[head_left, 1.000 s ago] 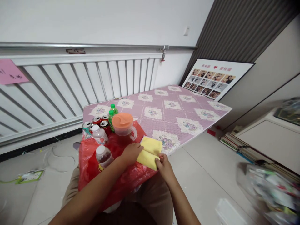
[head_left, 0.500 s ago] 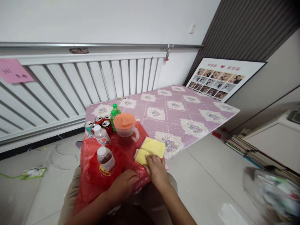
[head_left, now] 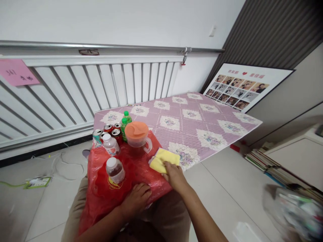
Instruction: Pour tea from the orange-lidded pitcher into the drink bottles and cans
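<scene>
My right hand [head_left: 174, 173] has its thumb at the near edge of a folded yellow cloth [head_left: 161, 158] and its fingers on top, gripping it at the right front of the red plastic cover [head_left: 155, 183]. Palm down at the cover's near edge rests my left hand [head_left: 138, 196], fingers spread loosely and nothing in them. Beyond the left hand a white-capped jar [head_left: 116, 171] stands on a red scalloped tray [head_left: 101, 185]. An orange-lidded pitcher [head_left: 137, 134] is behind the cloth.
Left of the pitcher stand a white bottle [head_left: 111, 146], several drink cans [head_left: 116, 135] and two green-capped bottles [head_left: 124, 129]. A floral tablecloth [head_left: 186, 124] spreads back to the radiator [head_left: 141, 80]. A photo board [head_left: 242, 87] leans at the far right.
The near part of the cloth has become more bunched under my right hand, with thumb and fingers now gripping it. My left hand stays on the cover's edge. The view has shifted slightly.
</scene>
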The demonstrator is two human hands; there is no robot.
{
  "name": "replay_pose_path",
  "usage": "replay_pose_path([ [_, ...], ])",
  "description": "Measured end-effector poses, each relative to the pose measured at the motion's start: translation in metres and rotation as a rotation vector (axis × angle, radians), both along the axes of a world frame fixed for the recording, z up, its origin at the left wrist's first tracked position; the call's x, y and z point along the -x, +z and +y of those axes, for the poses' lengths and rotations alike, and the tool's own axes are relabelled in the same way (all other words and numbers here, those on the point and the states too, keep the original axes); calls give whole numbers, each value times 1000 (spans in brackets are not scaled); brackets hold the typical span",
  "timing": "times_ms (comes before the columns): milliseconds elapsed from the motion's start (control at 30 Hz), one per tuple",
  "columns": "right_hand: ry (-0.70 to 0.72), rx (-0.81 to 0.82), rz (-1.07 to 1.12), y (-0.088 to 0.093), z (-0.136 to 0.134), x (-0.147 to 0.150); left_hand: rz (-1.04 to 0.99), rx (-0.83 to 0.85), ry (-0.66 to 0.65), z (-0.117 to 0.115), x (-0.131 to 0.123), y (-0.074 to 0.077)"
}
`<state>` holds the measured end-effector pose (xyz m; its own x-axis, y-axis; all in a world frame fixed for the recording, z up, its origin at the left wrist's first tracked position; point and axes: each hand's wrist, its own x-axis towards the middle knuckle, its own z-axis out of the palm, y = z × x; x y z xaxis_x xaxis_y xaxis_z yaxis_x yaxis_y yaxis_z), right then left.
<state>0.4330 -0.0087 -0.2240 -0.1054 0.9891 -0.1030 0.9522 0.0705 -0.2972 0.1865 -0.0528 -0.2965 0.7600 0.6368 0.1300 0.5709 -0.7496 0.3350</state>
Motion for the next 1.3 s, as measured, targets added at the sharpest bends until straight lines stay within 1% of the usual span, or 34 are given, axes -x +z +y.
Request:
replay_pose_path([
  [167,29,79,34,9,43,-35,-36,35,-23,0,3,4],
  [267,-41,12,-16,15,61,-45,-55,42,-24,0,3,7],
  [333,-110,-65,-72,18,64,-43,-58,56,-21,0,3,9],
  [400,-112,-115,-115,19,61,-36,-59,74,-17,1,2,11],
  [500,-13,-130,-144,15,48,-22,-76,86,-24,2,2,10],
  [567,25,-138,-157,10,41,-17,-87,88,-27,3,2,8],
  [667,11,-150,-172,4,38,-19,-85,108,-21,3,1,7],
  [767,-23,-144,-165,1,46,-27,-66,124,-5,2,1,8],
  [833,-51,-132,-143,3,53,-33,-50,131,2,2,1,8],
  [900,-98,-117,-110,8,59,-37,-37,140,-7,3,2,7],
  [1000,-211,-91,-62,21,62,-42,-41,145,-22,4,3,5],
  [1067,-284,-73,-37,33,59,-43,-49,145,-22,4,3,6],
  [1133,-327,-59,-16,46,52,-40,-54,147,-27,5,3,8],
  [1233,-345,-46,-2,60,39,-27,-60,154,-31,6,3,12],
  [1300,-353,-39,-8,62,28,-8,-67,156,-22,6,2,14],
])
